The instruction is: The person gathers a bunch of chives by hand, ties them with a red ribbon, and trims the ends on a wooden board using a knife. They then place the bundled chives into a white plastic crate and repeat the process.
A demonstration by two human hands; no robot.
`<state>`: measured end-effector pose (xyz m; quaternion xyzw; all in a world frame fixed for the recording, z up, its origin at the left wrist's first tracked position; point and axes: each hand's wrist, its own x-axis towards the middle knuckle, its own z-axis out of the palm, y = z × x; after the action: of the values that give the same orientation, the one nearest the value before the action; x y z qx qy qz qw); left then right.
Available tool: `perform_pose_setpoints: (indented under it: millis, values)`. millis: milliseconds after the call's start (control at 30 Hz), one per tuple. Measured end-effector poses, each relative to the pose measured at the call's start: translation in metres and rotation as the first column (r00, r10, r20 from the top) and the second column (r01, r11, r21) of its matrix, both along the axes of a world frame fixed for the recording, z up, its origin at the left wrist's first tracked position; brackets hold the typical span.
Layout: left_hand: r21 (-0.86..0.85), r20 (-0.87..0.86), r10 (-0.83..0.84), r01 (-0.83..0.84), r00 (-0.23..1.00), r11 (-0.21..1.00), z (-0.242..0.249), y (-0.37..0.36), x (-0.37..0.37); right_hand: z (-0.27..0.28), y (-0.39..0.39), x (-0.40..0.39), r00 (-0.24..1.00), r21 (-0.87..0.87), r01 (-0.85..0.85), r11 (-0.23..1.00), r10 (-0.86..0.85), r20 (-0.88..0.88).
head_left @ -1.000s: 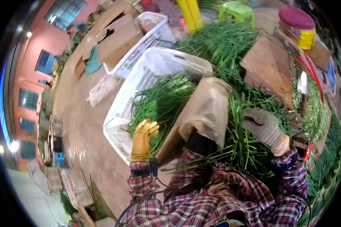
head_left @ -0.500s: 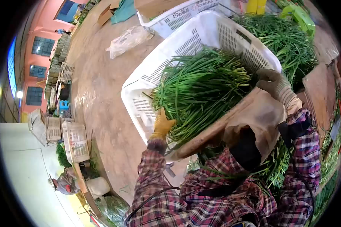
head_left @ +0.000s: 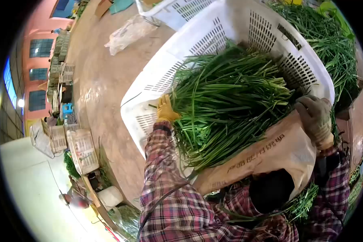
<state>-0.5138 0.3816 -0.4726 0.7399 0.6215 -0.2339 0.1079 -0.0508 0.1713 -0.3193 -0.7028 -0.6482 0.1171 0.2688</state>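
Note:
A large white plastic basket (head_left: 149,86) with slotted walls holds a thick heap of long, narrow-leaved greens (head_left: 234,99) that look like garlic chives. My left hand (head_left: 165,109), in a yellow glove, is inside the basket's left side against the leafy ends, fingers apart. At the right, my right hand (head_left: 315,119) wears a grey glove. Its fingers are bent together near the cut stem ends and the corner of a brown printed sheet (head_left: 256,155); what they grip is hidden. The sheet lies between the greens and my checked clothing.
Another white basket (head_left: 177,11) stands just beyond. More loose greens (head_left: 330,52) lie at the upper right beside a brown board (head_left: 358,117). A clear plastic bag (head_left: 129,34) is on the floor. Far left, a person (head_left: 74,197) is near a pale crate (head_left: 82,151).
The basket and greens appear larger and nearer. My right hand has shifted right and lower, my left slightly up. The brown sheet is now flatter, showing its printing.

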Motion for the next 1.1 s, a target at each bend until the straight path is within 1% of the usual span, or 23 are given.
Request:
perform_pose_setpoints:
  millis: [33,100,133,200,233,300,333,400,433,500,533,567,633,667,700,767,800,867,900,967,1000,1033,1100]
  values:
    - [0.069,0.036,-0.103,0.100,0.994,0.993,-0.027,0.010,-0.021,0.001,0.001,0.000,1.000,-0.016,0.009,1.000,-0.009,-0.002]
    - [0.041,0.015,-0.158,0.157,0.987,0.987,-0.032,0.013,-0.019,0.006,0.006,-0.001,0.999,-0.034,0.007,0.999,-0.005,0.042]
    - [0.025,0.014,-0.160,0.160,0.987,0.987,-0.031,0.017,-0.019,-0.007,0.004,-0.003,0.999,0.057,0.049,0.997,-0.048,-0.026]
    - [-0.039,0.141,-0.116,0.123,0.983,0.992,-0.030,0.025,-0.014,-0.007,0.007,-0.002,0.999,0.037,0.033,0.999,-0.033,-0.007]
    - [-0.103,0.131,-0.034,0.047,0.991,0.994,-0.018,0.026,-0.003,-0.007,0.007,-0.002,1.000,0.036,0.011,0.999,-0.011,0.010]
    - [0.133,0.031,-0.287,0.281,0.957,0.950,-0.035,0.019,-0.015,-0.011,0.008,-0.006,1.000,0.033,0.004,0.999,-0.004,0.010]
    - [0.129,0.029,-0.289,0.283,0.957,0.951,-0.035,0.023,-0.015,-0.011,0.010,-0.004,0.999,0.065,-0.014,0.998,0.011,0.042]
    - [-0.084,0.138,-0.161,0.174,0.977,0.981,-0.031,0.031,-0.017,-0.010,0.009,-0.002,0.991,0.079,-0.045,0.996,0.034,0.133]
    - [-0.086,0.134,-0.158,0.171,0.978,0.982,-0.023,0.032,-0.012,-0.012,0.008,-0.002,0.991,0.078,-0.047,0.996,0.037,0.129]
    - [-0.188,-0.071,-0.155,0.140,0.985,0.972,-0.008,0.034,0.007,-0.017,0.004,0.001,1.000,0.050,-0.017,0.999,0.016,0.023]
    - [-0.199,-0.138,-0.190,0.160,0.972,0.967,-0.009,0.036,0.010,-0.023,0.002,0.002,1.000,0.068,-0.010,0.998,0.008,0.030]
    - [-0.201,-0.140,-0.189,0.159,0.972,0.967,-0.009,0.033,0.007,-0.025,0.001,0.003,1.000,0.067,-0.011,0.998,0.009,0.028]
    - [0.048,0.010,-0.280,0.280,0.960,0.959,-0.013,0.024,-0.001,-0.027,-0.001,0.006,1.000,0.087,-0.025,0.996,0.024,0.005]
    - [0.063,0.143,-0.230,0.223,0.963,0.973,-0.021,0.020,-0.011,-0.026,-0.001,0.007,1.000,0.088,-0.018,0.996,0.017,0.003]
    - [-0.184,0.374,0.126,-0.060,0.919,0.981,-0.029,0.016,-0.020,-0.023,0.000,0.007,0.998,0.083,-0.035,0.996,0.031,0.050]
    - [-0.467,0.142,0.278,-0.183,0.950,0.865,0.015,0.008,0.010,-0.022,0.000,0.007,0.995,0.075,-0.052,0.996,0.046,0.090]
    - [-0.468,0.136,0.277,-0.185,0.951,0.864,0.012,0.000,0.007,-0.022,0.000,0.005,0.996,0.072,-0.039,0.997,0.033,0.079]
    - [-0.173,0.158,0.088,-0.060,0.984,0.983,-0.003,-0.013,-0.005,-0.023,0.001,0.005,0.998,0.072,-0.031,0.997,0.026,0.065]
    - [-0.173,0.154,0.092,-0.065,0.984,0.983,-0.009,-0.018,-0.010,-0.023,0.001,0.005,0.998,0.066,-0.033,0.997,0.030,0.047]
    - [0.040,0.158,-0.147,0.142,0.976,0.989,-0.018,-0.022,-0.015,-0.022,0.002,0.006,0.999,0.067,-0.033,0.997,0.031,0.028]
    - [0.097,0.175,-0.210,0.196,0.962,0.976,-0.026,-0.019,-0.019,-0.022,0.002,0.005,0.999,0.082,-0.035,0.996,0.034,0.016]
    - [0.098,0.171,-0.214,0.200,0.962,0.975,-0.022,-0.009,-0.015,-0.022,0.002,0.004,0.999,0.096,-0.035,0.995,0.035,0.003]
    - [-0.294,0.006,-0.055,0.054,0.998,0.954,-0.011,0.007,0.000,-0.018,0.003,0.002,0.999,0.077,-0.040,0.996,0.039,0.017]
